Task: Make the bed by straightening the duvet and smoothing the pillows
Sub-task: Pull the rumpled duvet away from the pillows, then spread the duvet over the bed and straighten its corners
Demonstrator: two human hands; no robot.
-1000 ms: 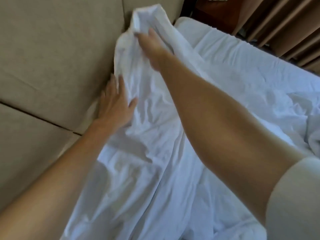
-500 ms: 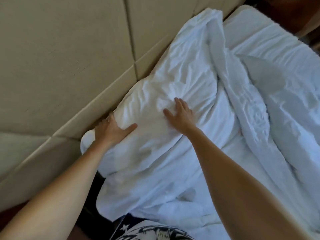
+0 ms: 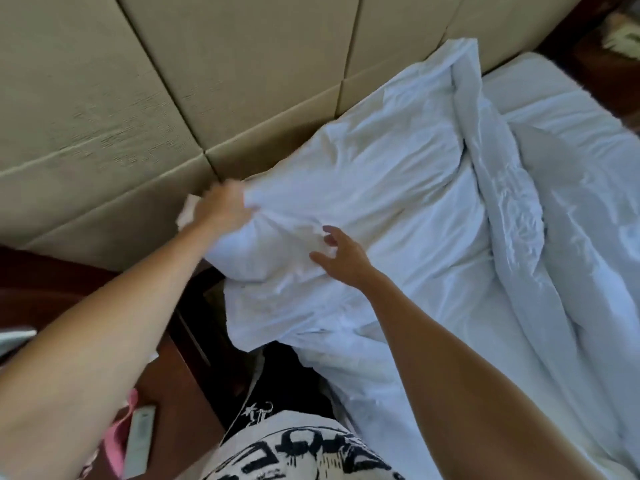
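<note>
Pillow [image 3: 363,188] against headboard [image 3: 173,98], its near corner overhanging bed edge. Left hand [image 3: 221,209] clenched on pillow corner, blurred. Right hand [image 3: 341,254] spread, fingertips touching pillow. Duvet [image 3: 519,237] bunched at right.

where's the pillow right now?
Head view, centre: the pillow lies along the beige headboard, its near end gripped by the left hand, the right hand over its front edge, the bunched duvet to its right.
</note>
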